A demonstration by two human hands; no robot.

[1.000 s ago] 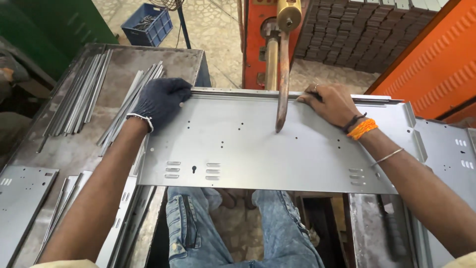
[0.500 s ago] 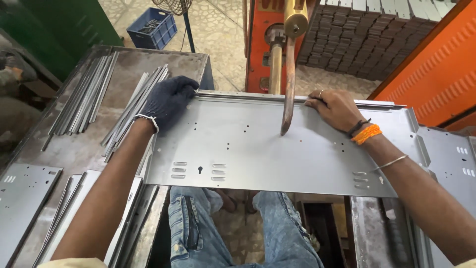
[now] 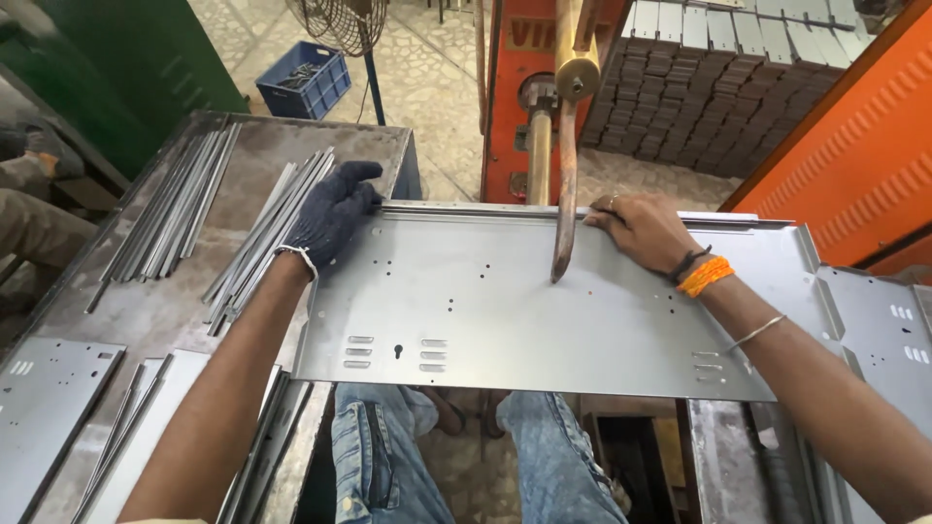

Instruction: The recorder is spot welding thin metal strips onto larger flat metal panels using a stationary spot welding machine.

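A large grey sheet-metal panel [image 3: 505, 311] with punched holes and slots lies flat in front of me, over my knees. My left hand [image 3: 330, 215], in a dark knitted glove, grips the panel's far left corner. My bare right hand [image 3: 643, 231], with an orange wristband, presses on the far edge right of centre. A copper welding electrode arm [image 3: 565, 194] comes down from the orange machine [image 3: 515, 87], and its tip touches the panel just left of my right hand.
Bundles of thin metal strips [image 3: 262, 238] lie on the steel table [image 3: 126, 311] at left, with flat panels [image 3: 44, 398] near its front. More panels [image 3: 888, 330] sit at right. A blue crate [image 3: 309, 82] and a fan stand on the floor behind.
The view has tilted, so the panel sits lower in frame. The panel has shifted slightly under the electrode; both hands keep their places on its far edge.
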